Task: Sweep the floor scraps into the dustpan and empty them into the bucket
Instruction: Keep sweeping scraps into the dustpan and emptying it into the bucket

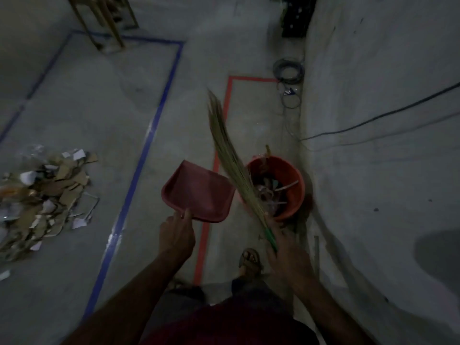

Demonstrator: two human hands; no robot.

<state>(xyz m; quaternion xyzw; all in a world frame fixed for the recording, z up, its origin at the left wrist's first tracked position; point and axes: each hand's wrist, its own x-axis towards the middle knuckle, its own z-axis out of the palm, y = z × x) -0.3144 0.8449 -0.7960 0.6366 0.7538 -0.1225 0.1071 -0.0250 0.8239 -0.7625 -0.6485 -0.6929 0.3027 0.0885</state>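
My left hand (176,235) grips the near edge of a red dustpan (199,191), held level above the floor with nothing visible in it. My right hand (286,250) holds the green handle of a straw broom (225,150), whose bristles point up and away. Just right of the dustpan, an orange bucket (296,180) stands on the floor by the wall, with scraps inside. A pile of cardboard and paper scraps (42,195) lies on the floor at the left.
Blue tape (149,135) and red tape (227,100) mark lines on the concrete floor. The wall (385,145) rises on the right with cables along it. A cable coil (288,70) lies beyond the bucket. A wooden frame (102,21) stands at the far left. My sandalled foot (250,260) is below.
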